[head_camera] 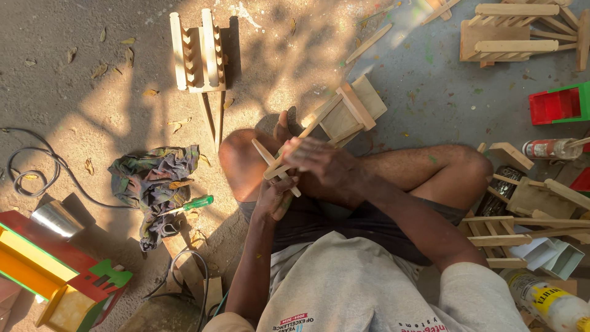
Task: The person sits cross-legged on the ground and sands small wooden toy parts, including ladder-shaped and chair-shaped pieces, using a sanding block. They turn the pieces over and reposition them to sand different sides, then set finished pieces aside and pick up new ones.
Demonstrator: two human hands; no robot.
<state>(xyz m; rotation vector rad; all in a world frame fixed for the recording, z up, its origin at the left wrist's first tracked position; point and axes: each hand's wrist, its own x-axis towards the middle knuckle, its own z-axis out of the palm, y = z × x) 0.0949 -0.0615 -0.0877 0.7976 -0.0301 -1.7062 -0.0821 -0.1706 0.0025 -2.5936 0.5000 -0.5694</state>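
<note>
1. The person sits cross-legged on the concrete ground (430,98) and holds a small unpainted wooden frame of slats with a boxy end (335,120) over the knees; the work in hand looks like fitting or checking its thin slats.
2. The right hand (319,161) is closed over the top of the frame's long slats, fingers wrapped around them.
3. The left hand (275,198) grips from below, clamped on the lower ends of the crossing slats.
4. Any next move would, I judge, call for keeping both grips steady, since the slats look thin and stick out past the hands.
5. A green-handled screwdriver (195,203) lies on a crumpled dark cloth (153,181) near the left knee; a finished bare wooden rack (198,52) stands well apart ahead.
6. Hidden: the joint where the slats meet is covered by the right hand, so I cannot tell whether they are fastened. The painted red, yellow and green piece (55,276) is cut off at the edge.
</note>
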